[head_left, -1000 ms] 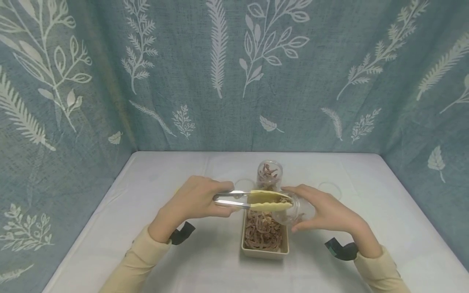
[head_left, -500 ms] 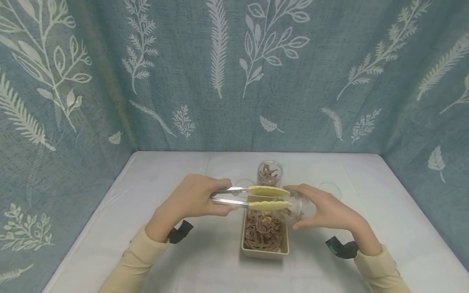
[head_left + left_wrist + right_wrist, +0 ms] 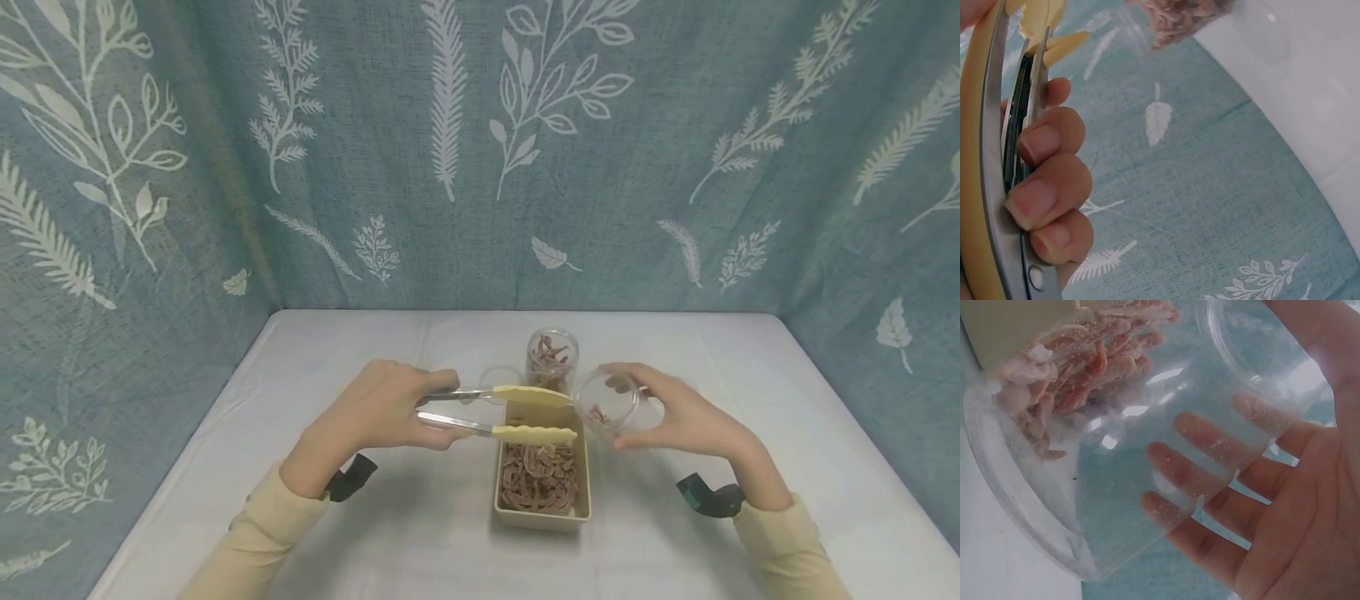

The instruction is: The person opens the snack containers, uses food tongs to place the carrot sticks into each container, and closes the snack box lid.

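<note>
My left hand point(image 3: 378, 408) grips a pair of metal tongs point(image 3: 534, 434) with yellow scalloped tips. Their arms stand apart over the beige box point(image 3: 542, 523), with nothing visible between the tips. In the left wrist view, curled fingers point(image 3: 1054, 187) wrap the metal arms. My right hand point(image 3: 686, 423) holds a clear plastic jar point(image 3: 615, 392) just right of the tongs, its mouth tilted toward the box. A small clump of reddish-brown strips point(image 3: 1085, 369) lies along the jar's wall in the right wrist view. More brown shredded strips point(image 3: 536, 483) fill the front of the box.
Behind the box stands a second clear jar point(image 3: 552, 354) with similar strips inside. A clear round lid point(image 3: 501, 372) lies on the white tabletop point(image 3: 390, 337) to its left. A blue-green curtain point(image 3: 480, 250) with white leaf prints surrounds the table's back and sides.
The tongs have opened wider and drawn back leftward from the jar mouth. The jar in my right hand has shifted slightly right and turned its mouth more upward.
</note>
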`<state>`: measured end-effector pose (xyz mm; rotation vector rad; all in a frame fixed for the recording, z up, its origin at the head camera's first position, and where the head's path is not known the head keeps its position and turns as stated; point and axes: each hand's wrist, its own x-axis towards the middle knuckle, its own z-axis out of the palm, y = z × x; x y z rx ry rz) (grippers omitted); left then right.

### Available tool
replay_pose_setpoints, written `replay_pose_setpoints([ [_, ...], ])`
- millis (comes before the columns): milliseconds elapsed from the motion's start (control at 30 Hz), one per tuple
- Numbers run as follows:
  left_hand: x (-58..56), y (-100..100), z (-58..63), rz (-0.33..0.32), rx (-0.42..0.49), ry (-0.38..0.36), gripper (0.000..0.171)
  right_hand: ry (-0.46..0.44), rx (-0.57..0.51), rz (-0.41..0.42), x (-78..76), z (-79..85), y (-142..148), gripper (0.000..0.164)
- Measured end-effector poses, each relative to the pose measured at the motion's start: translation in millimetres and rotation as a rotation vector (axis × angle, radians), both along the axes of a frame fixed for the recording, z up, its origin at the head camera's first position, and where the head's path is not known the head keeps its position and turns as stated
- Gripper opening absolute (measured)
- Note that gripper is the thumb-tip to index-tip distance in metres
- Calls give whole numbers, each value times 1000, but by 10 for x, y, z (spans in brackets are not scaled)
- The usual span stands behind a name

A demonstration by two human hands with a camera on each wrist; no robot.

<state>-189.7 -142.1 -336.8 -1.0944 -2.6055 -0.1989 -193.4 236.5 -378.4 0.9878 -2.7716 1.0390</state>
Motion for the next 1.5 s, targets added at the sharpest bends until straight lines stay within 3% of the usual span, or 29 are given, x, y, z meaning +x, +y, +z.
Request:
replay_pose_setpoints([
  [167, -72, -16, -13, -69, -61, -11, 36, 4, -5, -16, -11, 20, 42, 87],
  [400, -307, 8, -30, -234, -154, -35, 41, 1, -2, -23, -17, 28, 62, 87],
  [667, -528, 116, 20, -327, -274, -53, 45, -24, -14, -13, -12, 31, 48, 86],
  [967, -733, 197, 48, -425, -342, -4, 51, -31, -9, -12, -25, 25, 53, 87],
  [1267, -789, 425, 235, -379, -545, -53, 75, -32, 8, -15, -27, 9, 49, 86],
  [1400, -795, 537, 299, -412, -574, -40, 74, -23, 14, -22, -26, 2, 54, 87],
  [1500, -820, 590, 305, -456, -591, 10, 72, -21, 14, -24, -29, 0, 61, 87],
])
